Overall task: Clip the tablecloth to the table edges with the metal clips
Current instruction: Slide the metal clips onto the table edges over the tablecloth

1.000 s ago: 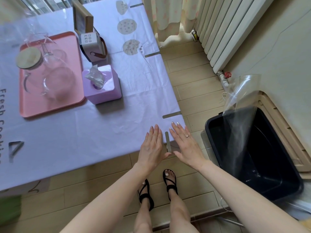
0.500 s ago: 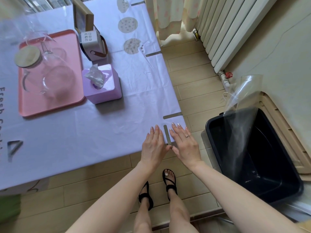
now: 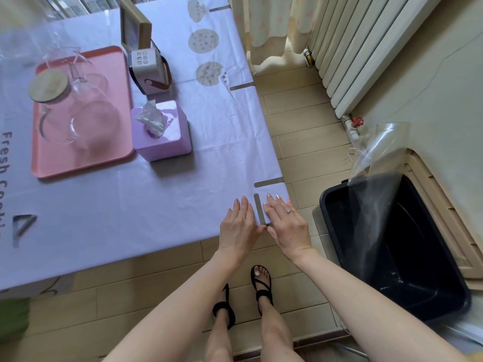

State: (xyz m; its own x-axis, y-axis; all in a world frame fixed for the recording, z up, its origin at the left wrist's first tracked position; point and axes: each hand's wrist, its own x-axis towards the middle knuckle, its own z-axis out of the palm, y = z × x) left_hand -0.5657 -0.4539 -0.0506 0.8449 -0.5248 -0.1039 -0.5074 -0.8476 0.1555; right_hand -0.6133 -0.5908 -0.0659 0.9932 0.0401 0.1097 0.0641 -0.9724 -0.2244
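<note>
Lilac tablecloth (image 3: 130,205) covers the table. One metal clip (image 3: 258,209) sits over the cloth at the near edge, close to the near right corner, with its strip pointing away from the person. Left hand (image 3: 238,227) lies flat on the cloth just left of this clip, fingers straight and together, palm down, gripping nothing. Right hand (image 3: 287,226) lies flat just right of the clip in the same way, a ring on one finger, fingers straight, holding nothing. The clip lies in the narrow gap between the two hands. Both thumbs reach in to the clip's near end at the table edge; cannot tell if they press it. A second clip (image 3: 269,182) sits just beyond the first, on the right edge and crosswise to it. A third clip (image 3: 240,87) and a fourth clip (image 3: 219,8) sit farther off along that same edge. Purple tissue box (image 3: 163,134) is well beyond and left of the first clip, with a pink tray (image 3: 78,163) holding glassware farther left. Black bin (image 3: 392,244) stands on the floor to the clip's right.
</note>
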